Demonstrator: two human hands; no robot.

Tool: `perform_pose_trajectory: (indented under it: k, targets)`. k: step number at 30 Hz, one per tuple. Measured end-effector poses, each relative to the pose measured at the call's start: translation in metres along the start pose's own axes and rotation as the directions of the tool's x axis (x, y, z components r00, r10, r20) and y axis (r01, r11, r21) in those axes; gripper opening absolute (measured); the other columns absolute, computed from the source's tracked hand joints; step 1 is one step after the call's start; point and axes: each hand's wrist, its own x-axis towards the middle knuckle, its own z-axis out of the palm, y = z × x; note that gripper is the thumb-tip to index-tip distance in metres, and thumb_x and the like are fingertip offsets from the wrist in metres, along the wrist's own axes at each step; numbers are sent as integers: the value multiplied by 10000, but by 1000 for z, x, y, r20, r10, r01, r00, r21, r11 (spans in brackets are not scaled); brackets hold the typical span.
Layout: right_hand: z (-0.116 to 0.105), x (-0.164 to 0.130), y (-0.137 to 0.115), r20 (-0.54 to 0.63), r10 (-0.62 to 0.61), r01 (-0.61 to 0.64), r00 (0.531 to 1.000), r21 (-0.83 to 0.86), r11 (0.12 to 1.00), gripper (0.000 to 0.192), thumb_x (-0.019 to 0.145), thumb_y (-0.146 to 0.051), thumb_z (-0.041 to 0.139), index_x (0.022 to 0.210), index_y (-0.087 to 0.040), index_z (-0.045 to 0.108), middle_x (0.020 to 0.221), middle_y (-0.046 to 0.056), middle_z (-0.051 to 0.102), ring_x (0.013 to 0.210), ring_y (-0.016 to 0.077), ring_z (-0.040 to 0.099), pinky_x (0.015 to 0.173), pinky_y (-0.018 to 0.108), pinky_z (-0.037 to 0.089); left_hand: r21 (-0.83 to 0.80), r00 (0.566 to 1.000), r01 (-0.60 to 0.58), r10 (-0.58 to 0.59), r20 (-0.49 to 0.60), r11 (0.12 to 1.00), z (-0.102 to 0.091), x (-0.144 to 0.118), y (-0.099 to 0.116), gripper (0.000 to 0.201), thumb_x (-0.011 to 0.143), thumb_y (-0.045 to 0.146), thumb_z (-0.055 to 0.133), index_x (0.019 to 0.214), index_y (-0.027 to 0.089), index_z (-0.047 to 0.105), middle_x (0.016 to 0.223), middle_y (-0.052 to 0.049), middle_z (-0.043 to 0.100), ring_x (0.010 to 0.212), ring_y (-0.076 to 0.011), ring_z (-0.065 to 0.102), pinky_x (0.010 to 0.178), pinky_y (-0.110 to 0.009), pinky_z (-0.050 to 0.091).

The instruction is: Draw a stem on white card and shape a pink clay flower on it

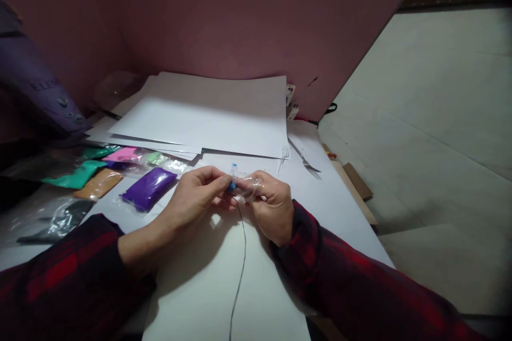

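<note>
Above a white sheet, both hands are closed on a small clear plastic bag with a bit of blue, soft-looking material at its left end. My left hand pinches the blue end between thumb and fingers. Wrapped round the crumpled clear part is my right hand. A thin dark line runs down the sheet from beneath the hands; whether it is drawn or a thread I cannot tell. Closest to my left hand lies a purple packet.
More packets lie at left: orange, teal, pink and black. Stacked white sheets rest against the pink wall. A white plastic fork and a metal fork lie beyond my right hand.
</note>
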Motion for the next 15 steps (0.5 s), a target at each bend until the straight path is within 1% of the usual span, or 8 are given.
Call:
perform_pose_trajectory:
  k: [3, 7, 9, 11, 12, 15]
  targets:
    - [-1, 1, -1, 24, -31, 32, 999, -74, 997, 153, 755, -189, 731, 902, -214, 766, 672, -5, 574, 578, 102, 531, 492, 234, 431, -27, 1000, 22, -22, 1, 999, 0, 0, -1, 223, 717, 313, 753, 704, 144, 608, 611, -18, 674, 542, -155, 656, 539, -274, 552]
    - [-2, 1, -5, 52, -61, 70, 997, -208, 976, 142, 820, -175, 659, 917, -181, 763, 698, 23, 592, 593, 112, 545, 510, 247, 449, -51, 999, 42, -42, -1, 998, 2, 0, -1, 213, 705, 295, 763, 687, 136, 622, 614, -28, 675, 535, -149, 642, 555, -283, 549]
    - [-2, 1, -6, 54, -68, 79, 996, -243, 967, 150, 829, -167, 645, 923, -168, 761, 714, 37, 606, 602, 118, 557, 516, 252, 459, -52, 998, 57, -57, 6, 997, 3, -1, 0, 205, 707, 294, 758, 681, 131, 636, 633, -44, 683, 560, -157, 648, 579, -294, 550]
    - [-2, 1, -6, 51, -81, 91, 995, -244, 965, 145, 805, -164, 672, 921, -164, 758, 720, 40, 614, 603, 123, 564, 512, 253, 461, -44, 998, 66, -66, 8, 997, 2, -1, 1, 197, 711, 294, 752, 681, 127, 653, 654, -56, 688, 587, -153, 646, 582, -270, 534]
    - [-3, 1, -6, 47, -92, 101, 995, -237, 966, 143, 794, -159, 681, 915, -164, 757, 720, 39, 616, 602, 124, 567, 509, 252, 462, -31, 998, 65, -65, 2, 997, 1, -1, 2, 196, 713, 295, 751, 680, 125, 660, 650, -52, 681, 580, -138, 632, 565, -242, 513]
    - [-3, 2, -6, 39, -129, 134, 991, -226, 965, 129, 788, -163, 688, 899, -164, 753, 730, 44, 629, 608, 130, 580, 516, 259, 473, 29, 999, 37, -36, -26, 999, -1, 0, 3, 192, 716, 301, 751, 674, 130, 673, 572, -8, 613, 500, -84, 538, 483, -179, 416]
